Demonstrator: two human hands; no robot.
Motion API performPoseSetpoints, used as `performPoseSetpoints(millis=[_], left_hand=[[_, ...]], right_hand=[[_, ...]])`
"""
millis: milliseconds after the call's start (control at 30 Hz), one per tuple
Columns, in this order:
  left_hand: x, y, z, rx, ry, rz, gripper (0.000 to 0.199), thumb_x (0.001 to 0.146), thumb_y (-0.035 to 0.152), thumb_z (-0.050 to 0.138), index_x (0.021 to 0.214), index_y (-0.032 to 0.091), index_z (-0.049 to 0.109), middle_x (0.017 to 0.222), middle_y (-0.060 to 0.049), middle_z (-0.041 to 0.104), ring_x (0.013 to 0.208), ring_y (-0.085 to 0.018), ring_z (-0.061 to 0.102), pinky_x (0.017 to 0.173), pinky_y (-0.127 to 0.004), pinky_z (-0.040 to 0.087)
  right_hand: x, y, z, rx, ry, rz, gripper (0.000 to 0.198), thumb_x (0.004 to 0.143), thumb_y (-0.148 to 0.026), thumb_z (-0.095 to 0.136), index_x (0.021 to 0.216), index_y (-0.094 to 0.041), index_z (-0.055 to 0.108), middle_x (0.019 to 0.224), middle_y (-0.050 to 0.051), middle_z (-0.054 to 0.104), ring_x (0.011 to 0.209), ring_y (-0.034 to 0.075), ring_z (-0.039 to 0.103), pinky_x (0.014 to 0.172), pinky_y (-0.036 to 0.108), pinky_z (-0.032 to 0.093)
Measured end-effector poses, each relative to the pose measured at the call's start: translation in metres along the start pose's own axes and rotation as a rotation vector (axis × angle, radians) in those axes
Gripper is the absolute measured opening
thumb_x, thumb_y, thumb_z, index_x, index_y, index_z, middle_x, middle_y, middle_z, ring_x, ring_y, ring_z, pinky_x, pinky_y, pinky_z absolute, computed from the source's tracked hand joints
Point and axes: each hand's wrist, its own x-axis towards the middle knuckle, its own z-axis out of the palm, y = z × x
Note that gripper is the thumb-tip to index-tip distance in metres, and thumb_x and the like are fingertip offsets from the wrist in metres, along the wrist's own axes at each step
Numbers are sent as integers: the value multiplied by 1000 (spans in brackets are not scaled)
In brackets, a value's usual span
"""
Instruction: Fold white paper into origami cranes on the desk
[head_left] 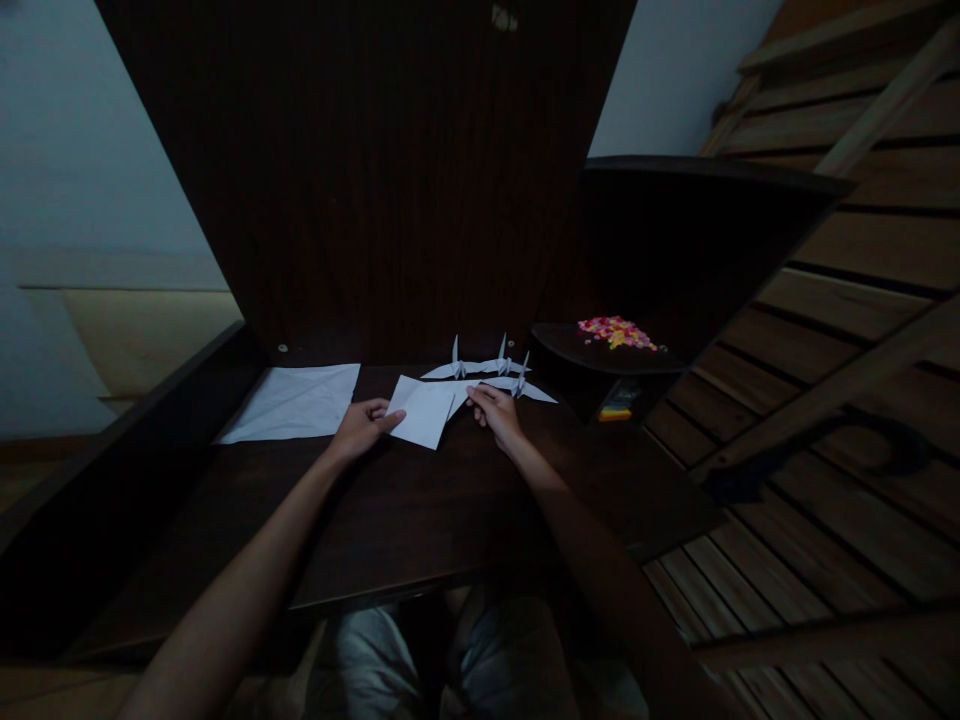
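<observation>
My left hand [364, 425] pinches the left edge of a white square sheet of paper [422, 412], thumb on top. My right hand [493, 408] has its fingers closed on the corner of a second white piece of paper [460, 402], which lies partly behind the square sheet. Just beyond my hands stand white paper cranes with wings spread: one on the left [459, 369], one at the back right [504, 365], and one nearer on the right [520, 384]. The nearest crane is close behind my right hand.
A larger creased white sheet [300, 402] lies on the dark wooden desk [375, 520], left of my hands. On a small corner shelf [559, 345] sits a pile of pink and yellow bits [616, 332]. A yellow-and-blue item [615, 413] is below it. Wooden slats [847, 400] rise at the right.
</observation>
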Motion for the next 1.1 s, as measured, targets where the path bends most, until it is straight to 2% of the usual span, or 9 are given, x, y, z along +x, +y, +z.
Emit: performPoseSetpoints(millis=[100,200,367,500,567,667,833,967,1100], left_hand=[[-1,-3,5,-26,-17,-7,46,58,52,77,81,14,67,77,-5,72,71,-20,66,65,-28,50],[-2,-7,10,-45,-70,-13,45,58,51,77,79,14,66,74,-5,72,69,-20,66,64,-29,50],[-6,-3,16,-89,-204,-55,44,59,46,79,86,14,65,77,-5,73,74,-22,68,73,-33,52],[-10,7,18,-111,-334,-75,57,55,36,83,104,14,64,79,-5,74,80,-24,69,79,-36,52],[-11,9,18,-90,-361,-88,60,54,33,84,107,14,64,79,-5,74,80,-24,69,80,-36,52],[-10,7,19,-99,-312,-72,64,51,33,86,108,13,65,80,-5,74,82,-24,69,82,-37,52],[-5,-4,19,-128,-216,-41,67,50,37,86,109,12,65,90,-8,74,85,-25,69,83,-39,52],[-7,-2,20,-133,-202,-43,56,56,42,83,101,13,69,94,-9,74,88,-24,68,85,-37,52],[-7,4,19,-107,-125,-12,52,59,48,78,95,13,70,92,-9,73,87,-25,67,82,-36,51]], right_hand=[[-3,4,5,-48,-132,62,34,66,-47,70,68,-14,63,57,-1,57,43,6,46,34,17,31],[-6,9,10,-27,-244,127,37,63,-49,72,72,-13,64,65,2,61,48,9,53,35,19,39],[-5,13,12,32,-248,156,38,62,-48,73,75,-13,64,63,0,61,46,8,52,36,18,39],[-4,14,10,54,-246,164,36,66,-46,71,81,-14,64,62,-2,61,45,8,50,35,18,35],[-4,14,10,66,-243,162,36,67,-45,71,86,-15,63,65,-1,63,50,9,54,40,18,40],[-7,12,12,77,-293,171,40,65,-41,73,95,-18,59,71,0,66,59,13,60,48,21,47],[-9,9,14,63,-365,154,48,62,-39,76,99,-20,53,78,1,68,66,17,64,49,26,52],[-8,10,13,66,-360,120,43,64,-41,74,97,-19,57,73,0,67,63,15,62,51,24,51],[-8,11,12,77,-347,116,37,64,-34,74,95,-18,63,72,0,68,65,14,62,57,24,49]])
